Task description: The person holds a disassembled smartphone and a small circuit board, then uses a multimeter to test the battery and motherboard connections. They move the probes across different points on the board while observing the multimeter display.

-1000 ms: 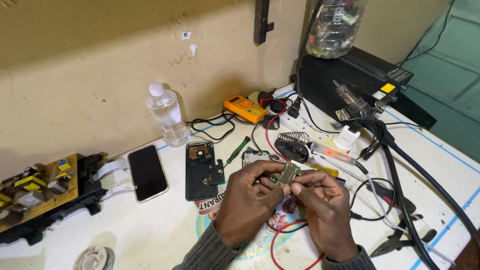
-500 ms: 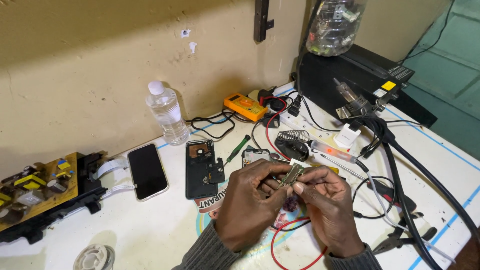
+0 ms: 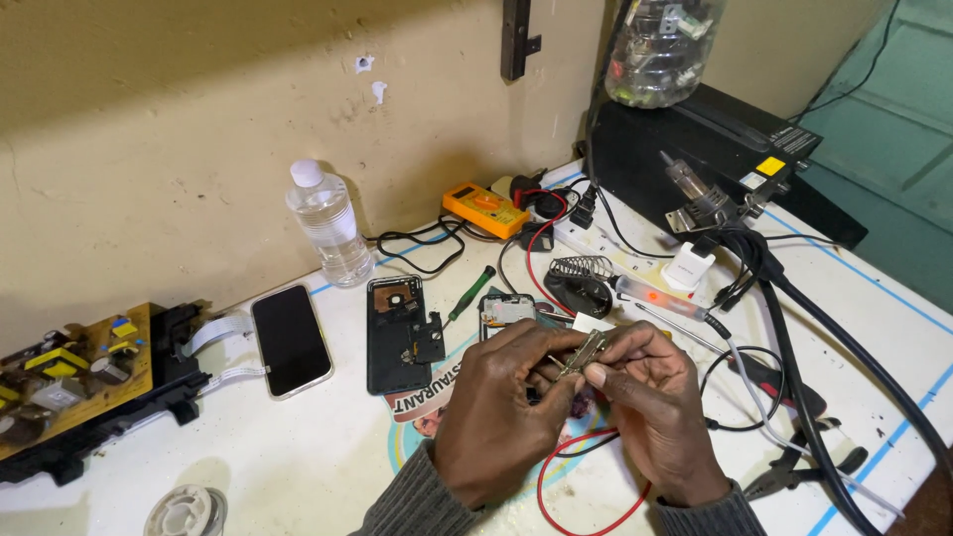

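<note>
Cluttered white bench (image 3: pixel 328 437); left hand (image 3: pixel 501 402), right hand (image 3: pixel 650 402) pinching small metal part (image 3: pixel 584 352), upper-right tilted.

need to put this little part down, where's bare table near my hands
Bare patches: front left, between the solder spool, black phone and left hand; far right, past the thick black cable toward the blue line. Crowded: behind the hands, around the opened phone, screwdriver, multimeter and wires.

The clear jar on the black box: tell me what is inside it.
The clear jar on the black box holds a jumble of small pale and dark parts. Glare blurs them, and the jar's top is out of frame.
</note>
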